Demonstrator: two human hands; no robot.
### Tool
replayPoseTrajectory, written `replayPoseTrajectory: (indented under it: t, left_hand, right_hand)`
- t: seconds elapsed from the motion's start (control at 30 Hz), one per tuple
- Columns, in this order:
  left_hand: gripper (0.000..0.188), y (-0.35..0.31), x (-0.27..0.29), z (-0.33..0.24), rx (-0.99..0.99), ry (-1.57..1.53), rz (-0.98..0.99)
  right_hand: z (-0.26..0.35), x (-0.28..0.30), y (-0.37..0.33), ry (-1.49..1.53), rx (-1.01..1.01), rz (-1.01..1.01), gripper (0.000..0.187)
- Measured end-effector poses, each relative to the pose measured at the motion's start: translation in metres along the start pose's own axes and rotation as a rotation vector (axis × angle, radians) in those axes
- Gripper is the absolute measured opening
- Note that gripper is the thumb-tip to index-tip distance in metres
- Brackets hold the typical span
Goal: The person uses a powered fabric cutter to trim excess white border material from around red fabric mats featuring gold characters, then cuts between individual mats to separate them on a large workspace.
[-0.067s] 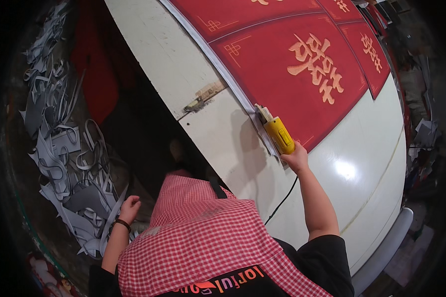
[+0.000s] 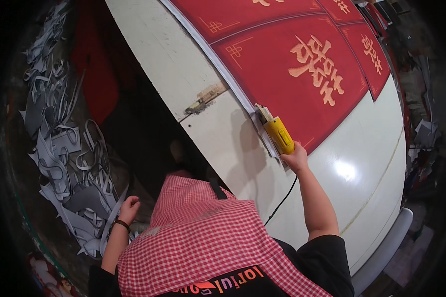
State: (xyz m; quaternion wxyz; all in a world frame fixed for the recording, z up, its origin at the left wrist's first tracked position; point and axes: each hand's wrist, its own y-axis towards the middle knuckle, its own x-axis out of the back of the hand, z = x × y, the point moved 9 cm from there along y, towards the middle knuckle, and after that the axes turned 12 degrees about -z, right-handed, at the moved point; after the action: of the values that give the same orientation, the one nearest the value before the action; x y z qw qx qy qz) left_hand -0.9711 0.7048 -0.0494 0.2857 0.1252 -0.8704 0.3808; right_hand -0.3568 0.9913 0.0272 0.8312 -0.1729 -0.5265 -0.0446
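Note:
My right hand (image 2: 295, 158) is wrapped round the rear of a yellow corded electric cutter (image 2: 279, 134). The cutter's head lies at the pale left edge of a red printed sheet (image 2: 272, 64) with gold characters and thin gold corner lines. That sheet is spread flat on a white table (image 2: 218, 133). A dark cord (image 2: 285, 200) trails from below my right hand toward my apron. Away from the table, my left hand (image 2: 129, 208) hangs low on the left with its fingers curled in and nothing visible in them. A dark band circles its wrist.
Grey-white offcut strips (image 2: 59, 163) are heaped on the floor at the left, close by my left hand. Dark brown residue (image 2: 203, 99) marks a seam in the tabletop. A grey rounded rail (image 2: 389, 255) runs along the table's right side, with clutter beyond.

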Motion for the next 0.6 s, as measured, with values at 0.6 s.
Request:
replayPoseTrajectory:
  t: [0.6]
  left_hand:
    - [0.028, 0.074, 0.082, 0.006, 0.13, -0.015, 0.009]
  right_hand:
    - [0.104, -0.034, 0.072, 0.075, -0.049, -0.016, 0.056]
